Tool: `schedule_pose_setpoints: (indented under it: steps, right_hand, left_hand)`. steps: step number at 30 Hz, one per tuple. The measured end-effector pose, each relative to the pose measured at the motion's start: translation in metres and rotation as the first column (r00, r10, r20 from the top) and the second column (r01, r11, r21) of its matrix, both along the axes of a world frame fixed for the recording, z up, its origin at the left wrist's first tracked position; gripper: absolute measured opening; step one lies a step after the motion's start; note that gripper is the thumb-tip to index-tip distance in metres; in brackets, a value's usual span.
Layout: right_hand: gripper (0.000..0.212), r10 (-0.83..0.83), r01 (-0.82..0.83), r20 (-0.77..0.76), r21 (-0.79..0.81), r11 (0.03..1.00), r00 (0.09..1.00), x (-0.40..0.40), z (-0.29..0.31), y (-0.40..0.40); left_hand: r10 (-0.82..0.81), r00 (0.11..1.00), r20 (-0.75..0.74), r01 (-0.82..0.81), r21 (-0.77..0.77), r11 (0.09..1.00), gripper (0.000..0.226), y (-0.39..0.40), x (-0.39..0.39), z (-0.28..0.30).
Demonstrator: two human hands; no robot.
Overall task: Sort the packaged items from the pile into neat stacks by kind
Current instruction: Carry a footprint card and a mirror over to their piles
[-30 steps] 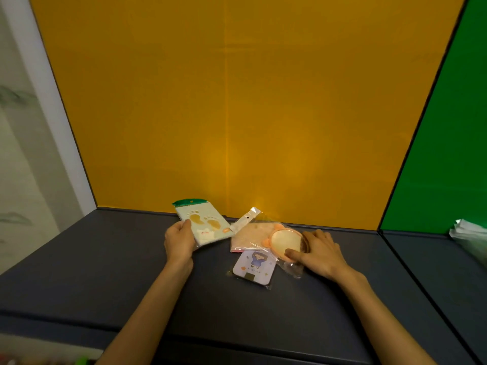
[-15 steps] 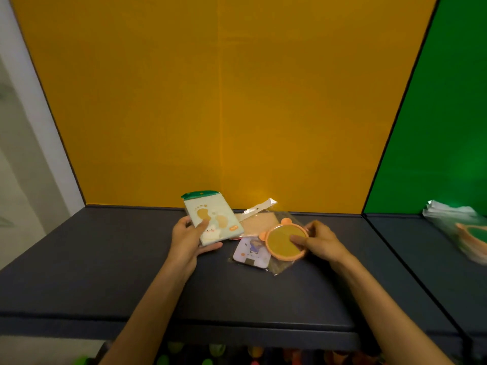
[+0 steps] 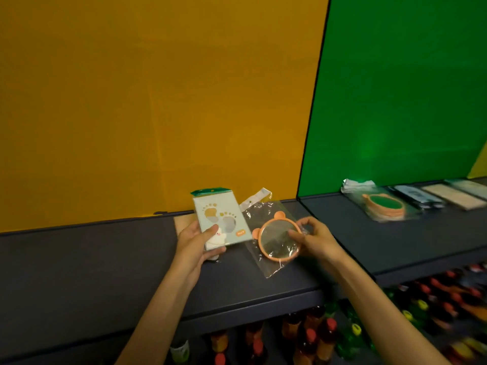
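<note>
A yellow wall [image 3: 158, 101] and green wall [image 3: 395, 88] are backing a dark shelf [image 3: 92, 259]; bottles [image 3: 326, 335] are standing blurred underneath; on the shelf to the right, a stack of mirrors [image 3: 385, 206] is lying beside flat packets [image 3: 448, 196]; the left hand [image 3: 195, 243] is gripping a footprint card packet [image 3: 220, 219], thumb across its face; the right hand [image 3: 315, 238] is pinching an orange bagged mirror [image 3: 279, 239] above the shelf

My left hand [image 3: 196, 242] and my right hand [image 3: 315, 239] are bare, with no glove, ring or watch. Behind each hand my forearm runs uncovered to the frame's lower edge; no sleeve shows.
</note>
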State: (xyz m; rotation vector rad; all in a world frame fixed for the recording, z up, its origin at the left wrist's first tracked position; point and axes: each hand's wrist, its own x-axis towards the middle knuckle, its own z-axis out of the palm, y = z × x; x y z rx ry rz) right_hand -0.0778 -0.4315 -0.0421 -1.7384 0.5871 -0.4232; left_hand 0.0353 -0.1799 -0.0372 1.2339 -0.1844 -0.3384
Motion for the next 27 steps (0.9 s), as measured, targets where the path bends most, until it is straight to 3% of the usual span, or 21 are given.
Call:
schedule_pose_setpoints:
  steps: [5,10,14,19,27]
  right_hand:
    - [0.014,-0.077,0.072,0.049,0.099,0.992,0.996,-0.047,0.0,-0.044]
    - [0.023,-0.169,0.155,0.11,0.126,0.98,0.979,-0.097,-0.005,-0.093]
    - [0.016,-0.168,0.155,0.104,0.128,0.98,0.98,-0.144,-0.008,-0.143]
    - [0.016,-0.174,0.175,0.092,-0.001,0.985,0.98,-0.201,-0.008,-0.21]
    - [0.014,-0.173,0.151,0.142,0.153,0.977,0.975,-0.241,0.0,-0.286]
  left_hand:
    - [-0.072,0.997,0.017,0.072,0.019,0.997,0.026,-0.051,-0.036,0.006]
    - [-0.099,0.995,0.027,0.098,0.041,0.994,0.026,-0.11,-0.083,0.007]
    - [-0.063,0.997,0.04,0.061,0.067,0.996,0.022,-0.163,-0.129,0.006]
    - [0.016,0.997,0.073,-0.02,0.061,0.998,0.017,-0.224,-0.186,0.006]
    - [0.098,0.995,0.02,-0.099,0.054,0.994,0.013,-0.299,-0.242,0.0]
